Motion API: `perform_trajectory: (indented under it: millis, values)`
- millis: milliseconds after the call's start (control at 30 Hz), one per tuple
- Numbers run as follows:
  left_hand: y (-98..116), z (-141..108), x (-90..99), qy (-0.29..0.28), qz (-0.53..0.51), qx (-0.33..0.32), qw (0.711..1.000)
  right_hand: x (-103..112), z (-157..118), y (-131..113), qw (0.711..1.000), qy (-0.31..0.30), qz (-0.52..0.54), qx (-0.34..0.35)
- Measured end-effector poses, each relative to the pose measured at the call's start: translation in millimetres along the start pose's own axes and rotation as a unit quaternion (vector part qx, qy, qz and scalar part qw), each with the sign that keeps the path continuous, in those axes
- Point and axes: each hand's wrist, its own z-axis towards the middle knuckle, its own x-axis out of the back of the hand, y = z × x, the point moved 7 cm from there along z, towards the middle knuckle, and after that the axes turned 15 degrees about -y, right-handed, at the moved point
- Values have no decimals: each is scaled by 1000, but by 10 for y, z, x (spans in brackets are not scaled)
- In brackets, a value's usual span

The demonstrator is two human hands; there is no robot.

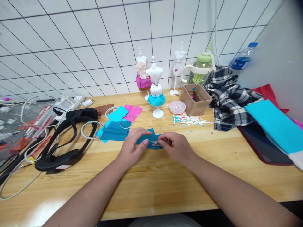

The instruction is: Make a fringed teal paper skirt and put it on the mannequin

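Note:
A dark teal strip [148, 137] lies on the wooden table between my hands. My left hand [133, 145] rests on its left part, thumb and fingers apart, with nothing gripped. The fingers of my right hand [174, 145] are closed around small silver scissors [155, 144], whose tips point left over the strip. Directly behind stands a white mini dress form [155, 75] with a bright turquoise skirt [156, 100]. To the left lie folded teal fabric [115, 130], a light turquoise piece [117, 112] and a pink piece [133, 112].
Headset [58, 162], white cables and rings are at the left. Behind are two more dress forms, a pink dish [177, 107], cut white sticks [189, 119], a cardboard box [195, 99] and a jug [200, 67]. Plaid cloth [230, 97] and turquoise sheets [276, 124] are right.

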Motion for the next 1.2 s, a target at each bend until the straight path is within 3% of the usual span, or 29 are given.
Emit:
perform_trajectory:
  millis: [100, 333, 733, 867, 1033, 1200]
  values:
    - [8, 24, -91, -35, 47, -4, 998, 6, -35, -97, 992, 24, -118, 34]
    - [169, 3, -94, -40, 248, -57, 966, -15, -36, -66, 989, 26, -144, 21]
    - [178, 35, -141, -64, 242, -50, 967, -84, -29, -58, 984, 4, -179, 13]
    - [155, 47, -190, -84, 236, -49, 967, -57, -22, -52, 974, -21, -226, -21]
    - [234, 9, -263, -65, 280, -87, 954, -59, 25, 165, 985, -80, -119, -98]
    - [300, -7, -237, -27, 324, -101, 940, -59, 58, 349, 987, -85, -44, -130]
